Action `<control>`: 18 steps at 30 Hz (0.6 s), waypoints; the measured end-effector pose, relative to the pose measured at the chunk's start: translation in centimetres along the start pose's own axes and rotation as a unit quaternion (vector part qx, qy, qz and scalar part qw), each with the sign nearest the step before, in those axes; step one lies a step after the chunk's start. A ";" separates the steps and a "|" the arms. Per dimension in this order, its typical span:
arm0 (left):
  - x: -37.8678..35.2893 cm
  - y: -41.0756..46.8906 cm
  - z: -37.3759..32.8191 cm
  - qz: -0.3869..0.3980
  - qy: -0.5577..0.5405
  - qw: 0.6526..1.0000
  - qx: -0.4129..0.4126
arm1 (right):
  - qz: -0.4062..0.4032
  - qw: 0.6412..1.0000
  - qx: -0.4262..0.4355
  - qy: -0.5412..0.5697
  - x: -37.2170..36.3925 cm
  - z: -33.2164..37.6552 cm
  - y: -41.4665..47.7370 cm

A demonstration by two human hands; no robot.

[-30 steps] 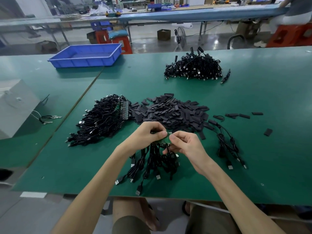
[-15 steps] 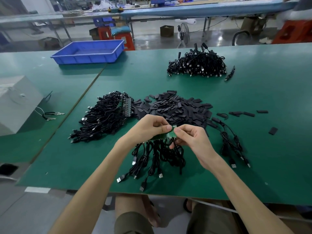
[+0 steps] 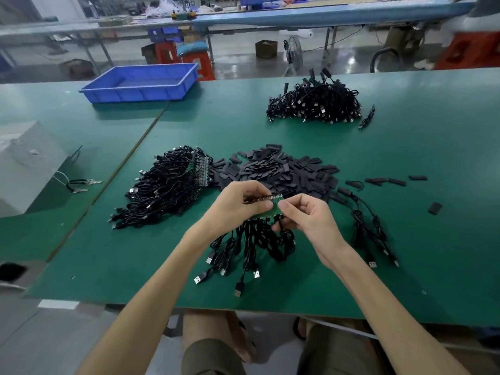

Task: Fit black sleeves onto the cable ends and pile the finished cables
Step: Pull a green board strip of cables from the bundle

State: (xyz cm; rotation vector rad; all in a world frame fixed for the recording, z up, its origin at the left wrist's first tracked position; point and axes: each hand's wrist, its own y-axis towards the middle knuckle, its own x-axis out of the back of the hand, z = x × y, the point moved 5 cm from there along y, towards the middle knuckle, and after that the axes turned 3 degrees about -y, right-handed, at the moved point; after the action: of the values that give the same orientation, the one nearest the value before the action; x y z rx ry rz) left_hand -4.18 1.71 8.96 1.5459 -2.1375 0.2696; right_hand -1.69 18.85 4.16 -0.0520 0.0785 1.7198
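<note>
Green board strip (image 3: pixel 275 200): held above the table (image 3: pixel 405 212) between both hands, its black cables (image 3: pixel 254 239) dangling.
Left hand (image 3: pixel 238 204): fingers curled round the strip's left part.
Right hand (image 3: pixel 311 220): thumb and forefinger pinch the strip's right end.
Black sleeves (image 3: pixel 284 171): loose heap just behind the hands.
Finished pile (image 3: pixel 316 104): well apart, far side.
Doing it well: likely brace the left grip and work one cable end free cleanly before taking a sleeve.
</note>
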 end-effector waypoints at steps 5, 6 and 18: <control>-0.2 -0.2 0.0 0.002 -0.030 1.000 0.001 | 0.008 1.000 0.020 -0.011 -0.2 0.0 -0.2; -0.3 -0.2 0.0 0.002 -0.030 1.000 0.004 | 0.009 1.000 0.021 -0.011 -0.2 0.0 -0.2; -0.6 0.0 0.5 0.015 -0.058 0.997 0.044 | -0.019 0.998 0.043 -0.051 -0.5 -0.6 -0.8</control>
State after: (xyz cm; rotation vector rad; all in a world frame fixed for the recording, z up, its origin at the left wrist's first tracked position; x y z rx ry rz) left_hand -4.14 1.98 8.19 1.6143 -2.2670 0.2946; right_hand -0.86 18.44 3.60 0.0982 0.0762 1.6769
